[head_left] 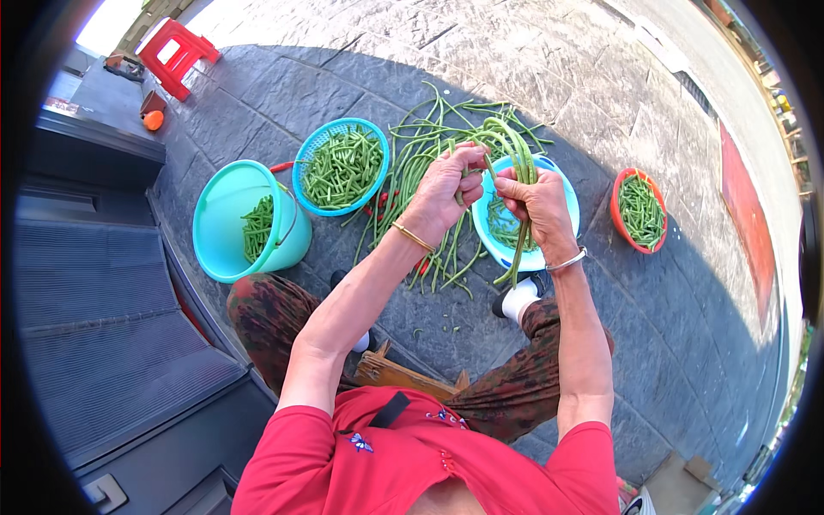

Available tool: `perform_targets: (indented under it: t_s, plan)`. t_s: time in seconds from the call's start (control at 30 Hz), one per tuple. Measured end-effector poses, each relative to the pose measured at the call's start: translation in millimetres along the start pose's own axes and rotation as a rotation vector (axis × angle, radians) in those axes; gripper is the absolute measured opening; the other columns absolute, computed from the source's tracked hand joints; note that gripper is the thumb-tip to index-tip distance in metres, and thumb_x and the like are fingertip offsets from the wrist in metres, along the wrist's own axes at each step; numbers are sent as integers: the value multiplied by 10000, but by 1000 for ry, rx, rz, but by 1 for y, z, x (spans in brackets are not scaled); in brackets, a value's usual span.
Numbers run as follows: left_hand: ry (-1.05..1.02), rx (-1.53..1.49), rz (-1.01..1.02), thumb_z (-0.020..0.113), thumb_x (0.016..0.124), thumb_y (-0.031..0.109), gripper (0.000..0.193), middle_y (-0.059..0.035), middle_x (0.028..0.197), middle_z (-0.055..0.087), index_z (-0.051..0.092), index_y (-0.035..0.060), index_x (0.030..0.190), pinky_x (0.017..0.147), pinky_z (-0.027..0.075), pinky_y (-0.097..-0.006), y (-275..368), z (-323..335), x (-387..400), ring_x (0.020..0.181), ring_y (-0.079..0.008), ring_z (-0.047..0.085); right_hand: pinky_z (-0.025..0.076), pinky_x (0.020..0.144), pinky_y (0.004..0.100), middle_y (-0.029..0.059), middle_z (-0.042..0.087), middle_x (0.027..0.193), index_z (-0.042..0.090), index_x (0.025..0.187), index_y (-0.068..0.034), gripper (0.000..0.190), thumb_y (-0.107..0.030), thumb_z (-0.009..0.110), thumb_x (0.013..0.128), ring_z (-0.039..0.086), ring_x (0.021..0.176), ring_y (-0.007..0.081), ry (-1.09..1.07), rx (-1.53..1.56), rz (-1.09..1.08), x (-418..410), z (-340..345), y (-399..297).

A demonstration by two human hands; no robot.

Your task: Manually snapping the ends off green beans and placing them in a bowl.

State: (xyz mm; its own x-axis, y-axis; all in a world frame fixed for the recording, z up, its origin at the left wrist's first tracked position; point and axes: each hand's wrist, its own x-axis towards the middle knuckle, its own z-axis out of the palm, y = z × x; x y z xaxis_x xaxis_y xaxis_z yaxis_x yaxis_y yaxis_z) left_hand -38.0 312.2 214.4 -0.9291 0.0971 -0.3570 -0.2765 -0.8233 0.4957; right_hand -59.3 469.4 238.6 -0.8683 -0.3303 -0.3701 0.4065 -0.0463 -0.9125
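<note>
My right hand [537,196] grips a bunch of long green beans [520,145], whose ends bend over above it and hang below the fist. Close to its left, my left hand [454,177] is closed around short bean pieces [459,194]; its fingertips are at a bean beside the right thumb. Under my right hand sits a light-blue basin [573,209] with bean bits inside. A loose heap of long beans [412,158] lies on the floor below my left hand, with several red chili peppers [384,198] among them.
Left of the heap are a turquoise colander [385,151] of cut beans and a turquoise bucket [215,219] with cut beans. A red bowl [619,226] of beans stands right. A red plastic stool [177,58] is far left. A wooden seat [405,375] shows between my legs.
</note>
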Motion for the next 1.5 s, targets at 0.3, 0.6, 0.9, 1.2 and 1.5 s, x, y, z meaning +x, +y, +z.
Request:
perform_targets:
  t_s: [0.3,0.6,0.9,1.2,1.5]
  plan:
    - [33,80,-19,538,882,57,136,-3,713,538,583,-36,970,392,252,-202,4,0,4,458,-29,347,338,449,204,-10,548,609,595,787,-7,113,-95,635,847,462,502,48,-30,-125,-141,2,6,10]
    - [7,62,5,531,884,50,173,-33,771,587,565,-46,1023,390,276,-189,7,1,-2,464,-22,372,321,399,171,31,591,652,613,853,-4,110,-110,644,853,491,484,43,76,37,-154,-6,13,8]
    - [-21,64,-29,521,889,79,162,-19,691,559,580,-45,975,379,267,-196,9,-3,-1,443,-30,358,303,383,167,5,566,601,631,799,5,62,-50,660,798,463,448,32,-8,-50,-107,-13,19,-1]
    - [-137,466,-149,569,861,133,167,48,658,515,634,26,971,425,280,-173,21,8,-31,460,-10,320,288,395,185,-16,538,550,630,738,-7,151,-130,681,810,432,439,29,195,-78,-211,0,6,-4]
    - [-75,856,-9,622,840,129,165,75,640,493,636,35,975,450,262,-168,21,4,-34,503,1,357,275,356,175,-4,538,524,618,703,-12,160,-112,652,823,427,393,33,79,-67,-149,1,11,-4]
